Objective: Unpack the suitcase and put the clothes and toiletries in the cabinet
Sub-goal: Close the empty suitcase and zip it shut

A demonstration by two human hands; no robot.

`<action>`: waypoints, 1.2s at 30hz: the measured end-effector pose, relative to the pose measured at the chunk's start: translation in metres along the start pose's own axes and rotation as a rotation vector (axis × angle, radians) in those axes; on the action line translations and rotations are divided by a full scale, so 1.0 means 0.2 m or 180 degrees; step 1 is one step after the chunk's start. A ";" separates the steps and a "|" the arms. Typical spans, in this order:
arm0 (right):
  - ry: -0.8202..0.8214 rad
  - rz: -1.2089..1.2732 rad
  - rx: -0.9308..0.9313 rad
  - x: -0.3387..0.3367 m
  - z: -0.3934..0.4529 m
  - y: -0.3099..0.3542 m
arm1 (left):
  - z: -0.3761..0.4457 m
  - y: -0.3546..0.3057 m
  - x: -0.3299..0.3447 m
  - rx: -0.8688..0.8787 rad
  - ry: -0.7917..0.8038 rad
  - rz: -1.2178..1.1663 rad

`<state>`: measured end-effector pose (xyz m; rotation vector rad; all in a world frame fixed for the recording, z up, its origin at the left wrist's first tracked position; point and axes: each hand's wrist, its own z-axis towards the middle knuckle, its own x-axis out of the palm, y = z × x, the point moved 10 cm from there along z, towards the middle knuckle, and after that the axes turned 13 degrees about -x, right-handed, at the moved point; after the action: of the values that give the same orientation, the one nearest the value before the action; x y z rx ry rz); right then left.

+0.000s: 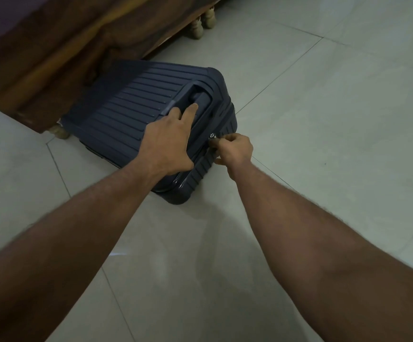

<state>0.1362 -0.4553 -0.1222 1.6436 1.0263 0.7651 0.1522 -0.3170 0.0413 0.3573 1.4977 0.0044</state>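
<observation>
A navy hard-shell suitcase (136,112) lies closed on the tiled floor (323,119); the left hand (168,141) presses flat, fingers spread, while the right hand (235,149) pinches its zipper pull (212,136).

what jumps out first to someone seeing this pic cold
A dark blue ribbed suitcase lies closed on the pale tiled floor, centre frame, beside a wooden bed frame. The left hand rests on its top near the handle, while the right hand pinches the zipper pull at its side.

Open tiled floor (323,119) lies right of the suitcase (131,107); the bed (52,58) blocks its far-left side.
</observation>
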 end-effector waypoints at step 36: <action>0.0984 -0.2316 -0.1726 -0.02 -0.04 -0.04 | 0.13 -0.21 0.20 0.0246 0.0178 -0.0589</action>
<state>0.1261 -0.4551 -0.1279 0.6226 1.3686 0.7130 0.1723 -0.3547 -0.0073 0.2814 1.5846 -0.1922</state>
